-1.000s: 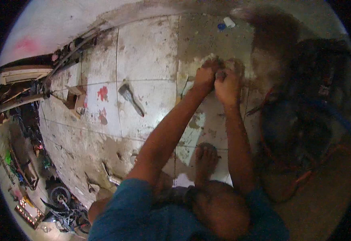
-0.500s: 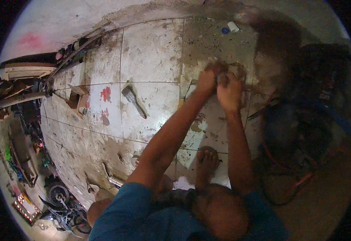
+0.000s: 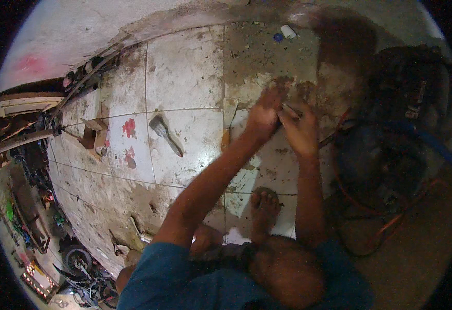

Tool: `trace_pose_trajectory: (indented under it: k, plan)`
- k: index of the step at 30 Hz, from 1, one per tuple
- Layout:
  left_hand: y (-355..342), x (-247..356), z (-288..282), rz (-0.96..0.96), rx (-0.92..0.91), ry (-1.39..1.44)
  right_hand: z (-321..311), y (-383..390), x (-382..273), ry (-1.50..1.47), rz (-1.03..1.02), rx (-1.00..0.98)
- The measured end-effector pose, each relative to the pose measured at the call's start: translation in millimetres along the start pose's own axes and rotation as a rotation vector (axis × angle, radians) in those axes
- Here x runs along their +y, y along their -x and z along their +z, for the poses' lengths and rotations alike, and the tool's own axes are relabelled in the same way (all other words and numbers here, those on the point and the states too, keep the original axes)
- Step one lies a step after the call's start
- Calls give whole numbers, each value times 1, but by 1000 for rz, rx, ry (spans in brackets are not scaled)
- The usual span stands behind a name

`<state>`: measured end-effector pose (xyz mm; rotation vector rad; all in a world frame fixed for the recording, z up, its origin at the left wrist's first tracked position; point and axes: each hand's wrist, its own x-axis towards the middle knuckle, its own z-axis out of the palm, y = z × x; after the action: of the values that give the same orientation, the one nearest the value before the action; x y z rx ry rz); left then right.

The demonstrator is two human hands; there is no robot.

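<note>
My left hand (image 3: pixel 263 118) and my right hand (image 3: pixel 302 130) are close together over the tiled floor, in front of my feet. The right fingers are closed in a pinch round something small and thin that I cannot make out. My left hand is bent round beside it, its fingertips smeared and dark against the stained floor; whatever it grips is hidden. To the left of my hands lies a scraper (image 3: pixel 230 114) with a flat pale blade and a yellowish handle. Farther left a paintbrush (image 3: pixel 166 135) with dark bristles rests on a tile.
A white cup-like container (image 3: pixel 288 32) and a blue cap (image 3: pixel 277 37) lie near the far wall. At right are a dark bulky bag (image 3: pixel 412 88) and coiled hoses or cables (image 3: pixel 386 212). A wooden piece (image 3: pixel 94 135), red stains and a motorbike (image 3: pixel 81 268) are at left.
My hands have moved slightly down and apart, the right fingers now showing in a pinch. The view has shifted a little, and more of the scraper's handle shows.
</note>
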<state>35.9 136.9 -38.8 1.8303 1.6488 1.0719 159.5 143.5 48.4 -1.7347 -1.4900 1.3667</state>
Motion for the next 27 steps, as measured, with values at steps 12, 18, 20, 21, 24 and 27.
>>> trace_pose_trajectory:
  k: [12,18,20,21,24,27]
  plan:
    - [8,22,5,-84,-18,32,-5,-1,-9,257,-34,170]
    - [1,22,20,-53,8,-8,-2,-8,15,393,3,223]
    - [-2,20,27,-79,40,45,-3,-8,26,442,50,169]
    - [-14,11,30,-101,32,65,-4,-14,29,383,4,181]
    - [-15,20,21,-215,-56,75,-9,-21,1,281,-44,164]
    - [-4,7,27,-120,-5,-48,-6,-13,-14,358,36,142]
